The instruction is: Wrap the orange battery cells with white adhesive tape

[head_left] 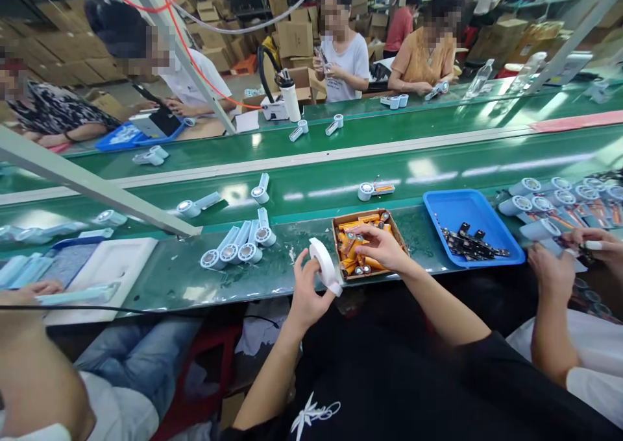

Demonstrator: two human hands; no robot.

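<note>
My left hand (309, 288) grips a roll of white tape (325, 264), its fingers around the ring in front of the workbench edge. A small cardboard box (344, 274) holds many orange cylindrical batteries (372, 262) lying at mixed angles. Over this box reaches my right hand (384, 248), thumb and fingers apart and pointing down to the left among the batteries. Whether the fingertips touch one of them I cannot make out. Left of the tape lie several light-blue fan housings (230, 253), with round heads and long handles.
A blue tray (431, 204) with black circuit boards stands to the right, beside many fan housings (540, 204) and a co-worker's hands (552, 272). Behind the bench runs a green conveyor belt (311, 181) carrying scattered housings. A slanted metal post (97, 185) rises at left, near a white tray (131, 266).
</note>
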